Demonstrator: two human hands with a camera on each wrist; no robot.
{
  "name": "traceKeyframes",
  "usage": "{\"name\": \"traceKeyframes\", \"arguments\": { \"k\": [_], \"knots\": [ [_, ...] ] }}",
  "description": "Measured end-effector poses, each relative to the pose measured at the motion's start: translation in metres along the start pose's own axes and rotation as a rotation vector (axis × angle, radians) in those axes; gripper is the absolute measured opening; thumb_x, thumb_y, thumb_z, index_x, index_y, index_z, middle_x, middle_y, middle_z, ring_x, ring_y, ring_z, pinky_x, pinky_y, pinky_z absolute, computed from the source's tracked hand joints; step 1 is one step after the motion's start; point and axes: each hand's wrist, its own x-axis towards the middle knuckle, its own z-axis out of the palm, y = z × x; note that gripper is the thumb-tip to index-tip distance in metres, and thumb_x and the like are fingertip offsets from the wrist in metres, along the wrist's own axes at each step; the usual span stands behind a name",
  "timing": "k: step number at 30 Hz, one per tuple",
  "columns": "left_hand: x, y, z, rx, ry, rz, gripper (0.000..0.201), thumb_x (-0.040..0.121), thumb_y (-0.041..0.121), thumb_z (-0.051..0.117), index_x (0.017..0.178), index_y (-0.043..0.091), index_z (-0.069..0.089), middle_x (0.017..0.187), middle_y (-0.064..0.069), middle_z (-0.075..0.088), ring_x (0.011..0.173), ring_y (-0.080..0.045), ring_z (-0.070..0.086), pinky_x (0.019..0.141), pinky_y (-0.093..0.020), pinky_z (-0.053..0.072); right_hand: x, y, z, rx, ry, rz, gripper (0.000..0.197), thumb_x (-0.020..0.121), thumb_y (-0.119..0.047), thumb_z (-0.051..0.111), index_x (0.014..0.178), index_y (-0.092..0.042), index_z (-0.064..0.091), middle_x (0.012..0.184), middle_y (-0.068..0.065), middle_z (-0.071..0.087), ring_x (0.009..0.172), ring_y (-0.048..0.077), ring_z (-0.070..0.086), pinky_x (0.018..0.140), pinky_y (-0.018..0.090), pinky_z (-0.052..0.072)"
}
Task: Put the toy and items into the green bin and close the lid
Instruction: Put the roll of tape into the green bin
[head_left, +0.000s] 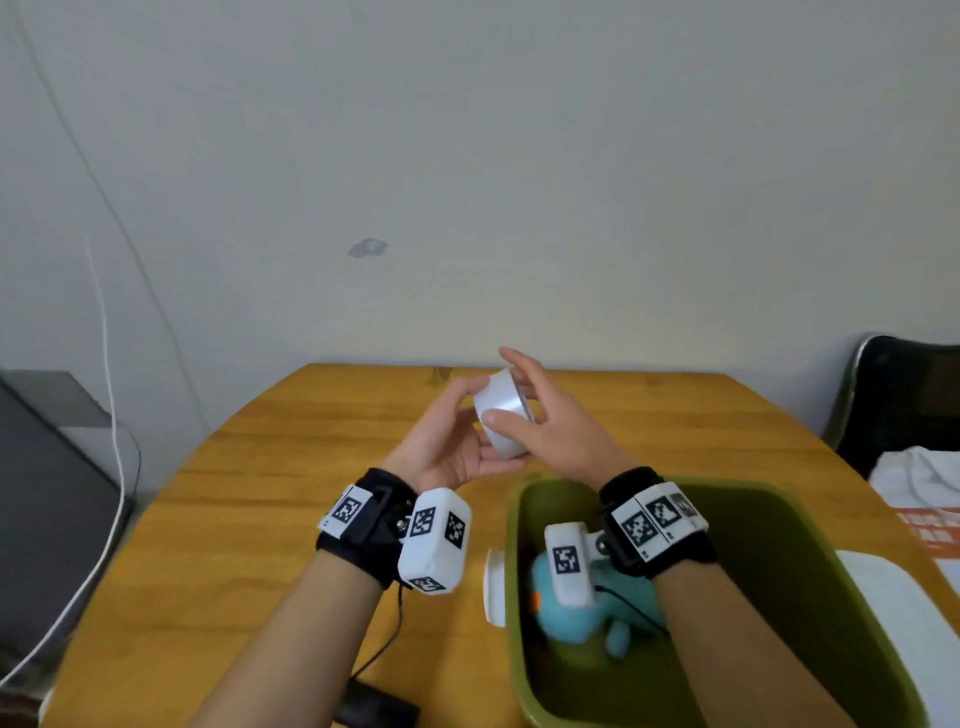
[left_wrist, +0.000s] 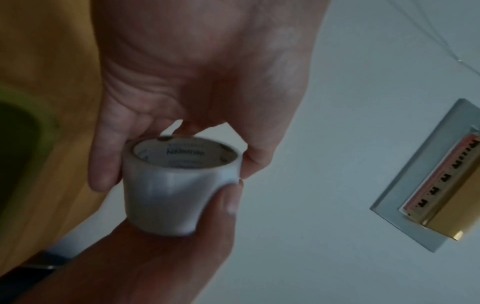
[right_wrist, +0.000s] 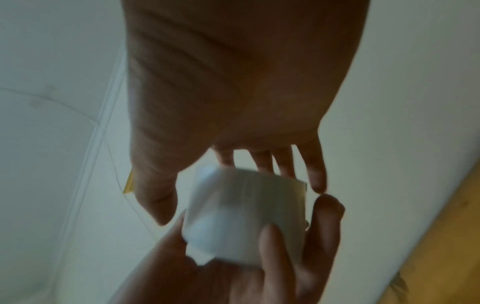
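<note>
Two hands met over a roll of white tape (head_left: 501, 415) held above the far middle of a wooden table (head_left: 249, 499), clear of the surface. The left hand (head_left: 451, 441) cupped the roll from below and the side, fingers curled round its band; in the left wrist view its thumb and fingers (left_wrist: 103, 164) bracketed the roll's open core, where printed lettering showed, too blurred to read. The right hand (head_left: 545, 421) closed on the same roll from the other side, thumb (head_left: 501, 418) pressed on the band and the other fingers reaching past the far rim, so the roll was pinched between both hands at once. That shared grip looked like a pass from one hand to the other, likely because the green bin (head_left: 779, 525) stood on the person's right, under the right forearm and nearer than the roll. The bin was open, and a light-blue plush toy (head_left: 582, 618) already lay on its floor toward the left wall. A white slab (head_left: 893, 613) at the bin's right edge was probably the lid, still off. A white latch piece (head_left: 496, 587) jutted from the bin's left wall. The tape remained outside the bin, just beyond its far left corner.
</note>
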Motion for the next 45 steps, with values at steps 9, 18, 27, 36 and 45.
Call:
{"name": "traceKeyframes", "arguments": {
  "k": [9, 18, 27, 36, 45],
  "knots": [
    [0.028, -0.052, 0.039, 0.205, 0.368, 0.106, 0.032, 0.099, 0.041, 0.043, 0.098, 0.017, 0.065, 0.09, -0.001, 0.073, 0.086, -0.021, 0.064, 0.074, -0.035, 0.048, -0.052, 0.038, -0.083, -0.276, -0.13, -0.007, 0.067, 0.073, -0.061, 0.076, 0.133, -0.043, 0.054, 0.125, -0.015, 0.06, 0.103, 0.0, 0.059, 0.092, 0.028, 0.049],
    [0.051, -0.093, 0.025, 0.056, 0.687, 0.046, 0.039, 0.101, 0.027, 0.039, 0.129, 0.007, 0.057, 0.138, -0.01, 0.059, 0.118, -0.027, 0.051, 0.091, -0.038, 0.04, -0.084, 0.101, -0.069, -0.956, -0.793, -0.407, 0.083, 0.07, -0.062, 0.074, 0.141, -0.028, 0.044, 0.121, -0.003, 0.053, 0.103, 0.018, 0.053, 0.075, 0.035, 0.05],
    [0.055, -0.11, 0.037, 0.035, 0.693, 0.016, 0.036, 0.103, 0.035, 0.04, 0.118, 0.014, 0.065, 0.094, -0.014, 0.066, 0.076, -0.027, 0.062, 0.076, -0.037, 0.051, -0.108, 0.148, -0.011, -1.013, -1.205, -0.751, 0.084, 0.066, -0.033, 0.088, 0.138, -0.016, 0.048, 0.13, 0.012, 0.052, 0.111, 0.035, 0.055, 0.079, 0.047, 0.055],
    [0.051, -0.116, 0.035, -0.039, 0.758, -0.033, 0.026, 0.095, 0.026, 0.053, 0.079, 0.011, 0.066, 0.061, -0.009, 0.063, 0.05, -0.025, 0.057, 0.058, -0.032, 0.05, -0.133, 0.193, 0.001, -1.167, -1.323, -0.913, 0.048, 0.064, -0.016, 0.081, 0.11, -0.01, 0.066, 0.105, 0.008, 0.062, 0.099, 0.03, 0.059, 0.09, 0.041, 0.046],
    [0.023, -0.1, -0.005, -0.158, 0.654, 0.255, 0.021, 0.104, 0.014, 0.042, 0.107, 0.009, 0.062, 0.113, -0.009, 0.065, 0.11, -0.026, 0.058, 0.11, -0.039, 0.039, -0.121, 0.171, -0.016, -0.93, -1.132, -0.63, 0.067, 0.073, -0.03, 0.083, 0.131, -0.014, 0.056, 0.132, 0.01, 0.055, 0.122, 0.029, 0.049, 0.093, 0.047, 0.048]
  ]
}}
